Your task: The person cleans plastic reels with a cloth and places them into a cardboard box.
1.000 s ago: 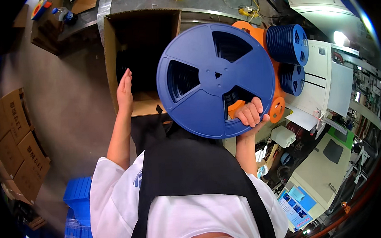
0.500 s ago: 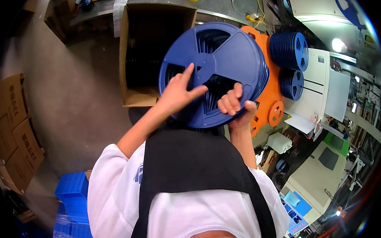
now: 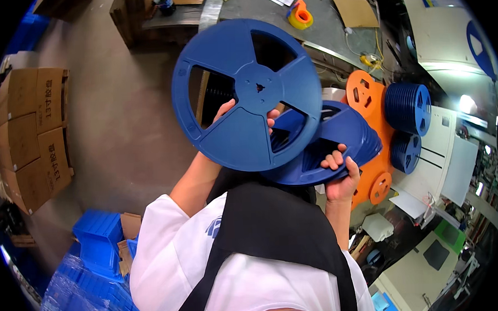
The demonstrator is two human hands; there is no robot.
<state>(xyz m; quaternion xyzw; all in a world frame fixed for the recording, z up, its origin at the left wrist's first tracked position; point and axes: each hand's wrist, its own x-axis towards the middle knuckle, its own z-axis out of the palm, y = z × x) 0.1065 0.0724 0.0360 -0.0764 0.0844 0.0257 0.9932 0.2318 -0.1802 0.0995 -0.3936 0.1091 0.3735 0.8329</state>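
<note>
A blue plastic reel (image 3: pixel 234 142) with three cut-out windows is raised in front of my chest. My left hand (image 3: pixel 223 109) holds it, closed around its middle from behind; the thumb shows in one window and fingertips in another, while the palm is hidden. To the right and partly under it, several blue reels (image 3: pixel 348 129) lie together in a tilted stack. My right hand (image 3: pixel 342 182) grips that stack's near right edge, fingers curled through a window. Behind the raised reel, only a strip of the cardboard box (image 3: pixel 202 96) shows, with dark reel edges inside.
A grey workbench (image 3: pixel 332 35) across the far side carries an orange-and-yellow tape roll (image 3: pixel 300 17) and cardboard pieces. More stacked blue reels (image 3: pixel 407 109) stand at the right by an orange panel (image 3: pixel 363 95). Cartons (image 3: pixel 36 120) and blue bins (image 3: pixel 100 240) are on the left.
My left hand has lifted one reel off the stack and up to the left. My right hand still grips the other reels, now lower and farther right in view. The view has shifted.
</note>
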